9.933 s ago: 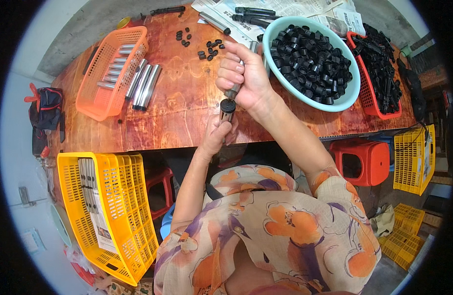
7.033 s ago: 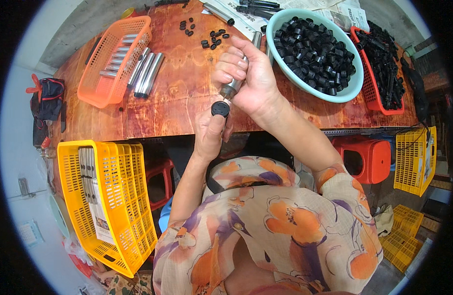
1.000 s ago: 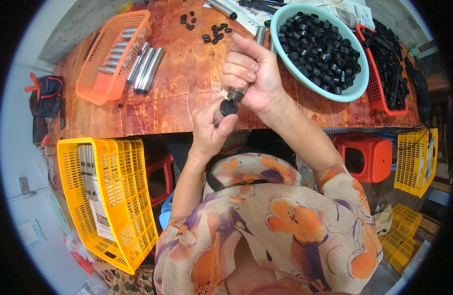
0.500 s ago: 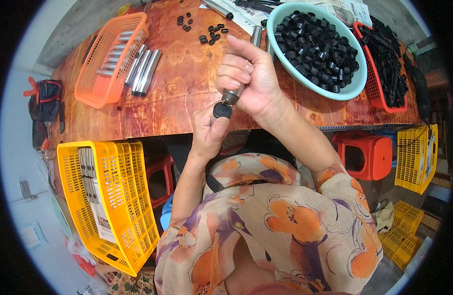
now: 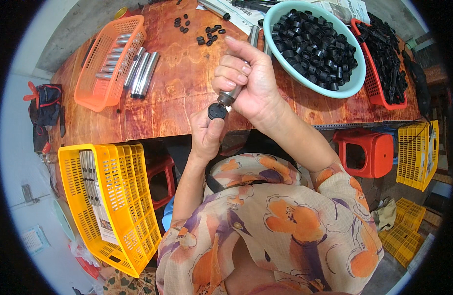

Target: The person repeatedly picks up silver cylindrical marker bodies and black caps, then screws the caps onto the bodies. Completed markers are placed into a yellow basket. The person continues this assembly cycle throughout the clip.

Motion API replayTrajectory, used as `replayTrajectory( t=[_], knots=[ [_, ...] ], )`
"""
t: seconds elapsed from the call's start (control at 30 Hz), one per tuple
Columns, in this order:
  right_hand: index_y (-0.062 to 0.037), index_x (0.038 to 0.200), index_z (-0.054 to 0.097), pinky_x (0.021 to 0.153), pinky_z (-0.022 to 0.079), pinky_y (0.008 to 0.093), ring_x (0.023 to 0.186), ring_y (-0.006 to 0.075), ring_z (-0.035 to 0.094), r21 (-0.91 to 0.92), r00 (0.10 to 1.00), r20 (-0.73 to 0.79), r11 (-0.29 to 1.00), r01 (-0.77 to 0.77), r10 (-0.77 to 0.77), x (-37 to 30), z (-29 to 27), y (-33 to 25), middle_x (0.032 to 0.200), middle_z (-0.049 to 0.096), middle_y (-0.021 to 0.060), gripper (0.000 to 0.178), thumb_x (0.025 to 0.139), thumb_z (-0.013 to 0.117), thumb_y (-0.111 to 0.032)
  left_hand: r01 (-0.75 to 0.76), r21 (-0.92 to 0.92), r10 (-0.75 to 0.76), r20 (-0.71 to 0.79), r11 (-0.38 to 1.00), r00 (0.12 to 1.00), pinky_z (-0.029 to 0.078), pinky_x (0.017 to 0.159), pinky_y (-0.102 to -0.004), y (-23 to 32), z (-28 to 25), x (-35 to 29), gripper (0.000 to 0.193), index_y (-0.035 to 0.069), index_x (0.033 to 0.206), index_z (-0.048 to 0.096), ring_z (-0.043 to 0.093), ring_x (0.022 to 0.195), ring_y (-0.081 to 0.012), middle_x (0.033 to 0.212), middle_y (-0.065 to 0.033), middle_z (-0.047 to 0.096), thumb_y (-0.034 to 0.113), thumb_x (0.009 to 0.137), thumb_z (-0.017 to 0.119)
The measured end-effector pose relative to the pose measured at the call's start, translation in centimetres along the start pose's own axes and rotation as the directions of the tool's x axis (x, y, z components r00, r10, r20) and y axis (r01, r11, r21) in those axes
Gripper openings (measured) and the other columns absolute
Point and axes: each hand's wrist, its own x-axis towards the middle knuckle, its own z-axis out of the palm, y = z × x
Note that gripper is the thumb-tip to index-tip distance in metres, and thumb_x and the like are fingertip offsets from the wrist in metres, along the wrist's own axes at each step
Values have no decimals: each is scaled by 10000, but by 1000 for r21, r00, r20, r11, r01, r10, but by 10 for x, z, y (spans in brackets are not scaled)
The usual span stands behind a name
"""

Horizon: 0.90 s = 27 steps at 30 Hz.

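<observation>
My left hand (image 5: pixel 206 136) is closed, with its thumb pressed beside a round black cap (image 5: pixel 217 111) that faces up. Whatever lies under the cap is mostly hidden by the fingers. Wrapped in a fist, my right hand (image 5: pixel 251 81) grips a silvery metal rod-shaped tool (image 5: pixel 230 94) with a darker collar at its lower end. The tool's narrow tip meets the far edge of the cap. A metal tube (image 5: pixel 254 36) shows beyond the right fist; whether it belongs to the tool I cannot tell.
A pale blue basin (image 5: pixel 360 83) of black caps stands at right, beside a red basket (image 5: pixel 387 104) of black parts. Loose black caps (image 5: pixel 210 35) lie on the wooden table (image 5: pixel 172 110). At left are metal tubes (image 5: pixel 145 74), an orange basket (image 5: pixel 84 98) and a yellow crate (image 5: pixel 123 206).
Both hands have shifted slightly left in the picture, together with the cap and tool. The grips look the same, and the tool's tip stays at the cap's edge.
</observation>
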Motion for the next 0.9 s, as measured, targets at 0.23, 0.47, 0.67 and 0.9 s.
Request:
replayTrajectory(
  t=[0.23, 0.47, 0.67, 0.9],
  knots=[
    [-181, 596, 325, 433, 279, 244, 396, 65, 272, -81, 996, 46, 993, 81, -77, -3, 3, 2, 449, 264, -86, 362, 888, 539, -194, 2, -72, -4, -24, 997, 1000, 262, 416, -221, 2, 2, -1, 554, 44, 666, 487, 372, 461, -53, 516, 31, 414, 560, 861, 534],
    [-183, 585, 321, 436, 273, 246, 396, 67, 260, -126, 986, 106, 982, 143, -130, -3, 2, 3, 446, 254, -80, 375, 903, 516, -212, 13, -57, -16, -47, 998, 999, 266, 421, -218, 4, 3, -2, 524, 44, 671, 481, 371, 472, -47, 521, 33, 421, 525, 871, 541],
    [-189, 527, 320, 418, 277, 228, 374, 57, 263, -152, 976, 153, 972, 179, -155, -4, 2, 3, 422, 263, -85, 429, 929, 468, -217, 14, -15, -15, -69, 1000, 998, 274, 428, -220, 2, 3, -1, 491, 45, 675, 476, 368, 480, -45, 522, 36, 421, 484, 888, 536],
    [-182, 562, 322, 425, 278, 252, 379, 69, 259, -207, 965, 179, 951, 229, -193, -3, 1, 2, 432, 249, -77, 396, 906, 512, -227, 24, -27, -26, -73, 999, 997, 286, 438, -227, 0, 3, -2, 464, 37, 696, 492, 382, 490, -48, 530, 35, 425, 453, 899, 534]
  ],
)
